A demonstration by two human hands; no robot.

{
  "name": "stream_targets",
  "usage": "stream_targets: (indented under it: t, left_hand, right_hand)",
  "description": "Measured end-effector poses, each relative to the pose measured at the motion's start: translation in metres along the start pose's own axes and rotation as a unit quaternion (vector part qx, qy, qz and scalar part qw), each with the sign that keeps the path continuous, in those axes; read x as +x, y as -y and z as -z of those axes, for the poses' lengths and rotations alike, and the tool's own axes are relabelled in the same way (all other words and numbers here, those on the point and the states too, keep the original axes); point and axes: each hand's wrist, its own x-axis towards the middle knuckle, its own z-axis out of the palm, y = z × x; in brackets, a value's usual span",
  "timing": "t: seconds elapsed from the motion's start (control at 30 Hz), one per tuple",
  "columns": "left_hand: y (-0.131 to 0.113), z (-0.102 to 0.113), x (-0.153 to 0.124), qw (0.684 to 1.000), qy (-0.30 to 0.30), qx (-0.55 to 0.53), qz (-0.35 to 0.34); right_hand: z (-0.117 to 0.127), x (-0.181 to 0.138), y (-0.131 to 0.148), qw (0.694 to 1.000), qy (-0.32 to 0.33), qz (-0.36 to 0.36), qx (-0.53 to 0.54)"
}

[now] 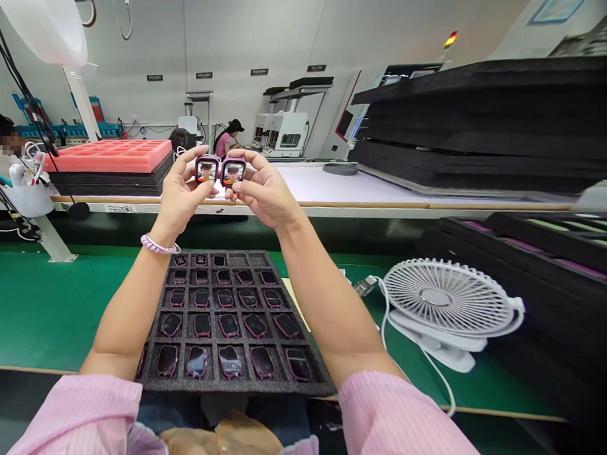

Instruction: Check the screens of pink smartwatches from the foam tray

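Note:
Up in front of me, my left hand (183,187) pinches a small smartwatch (206,171) with a dark purple case by its edges. A matching smartwatch (232,173) is gripped between thumb and fingers of my right hand (267,190). The two watches are side by side, nearly touching, and both lit screens face me with a picture on them. Below my forearms lies a black foam tray (238,384) with rows of compartments. Most of the visible compartments hold a similar purple-edged watch, screen dark; a few at the far end of the tray look different.
A white clip fan (434,312) with its cable stands right of the tray on the green bench (46,305). Black foam trays (486,128) are stacked high at right. A pink foam tray (114,156) tops another stack at left. Other people sit beyond the shelf.

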Motion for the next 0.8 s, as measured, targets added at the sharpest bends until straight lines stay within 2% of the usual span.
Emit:
stream_targets:
  t: [0.47,0.63,0.8]
  left_hand:
    - [-0.012,0.003,0.006,1.000,-0.007,0.002,-0.019]
    - [-0.013,0.002,-0.008,0.999,-0.015,0.009,-0.029]
    - [0.000,0.004,-0.032,1.000,-0.011,-0.004,0.006]
  right_hand:
    - [-0.001,0.010,0.010,0.999,-0.004,0.004,-0.032]
    - [-0.008,0.000,0.004,1.000,-0.002,0.017,-0.001]
    - [-0.015,-0.018,-0.021,0.999,-0.018,-0.013,0.040]
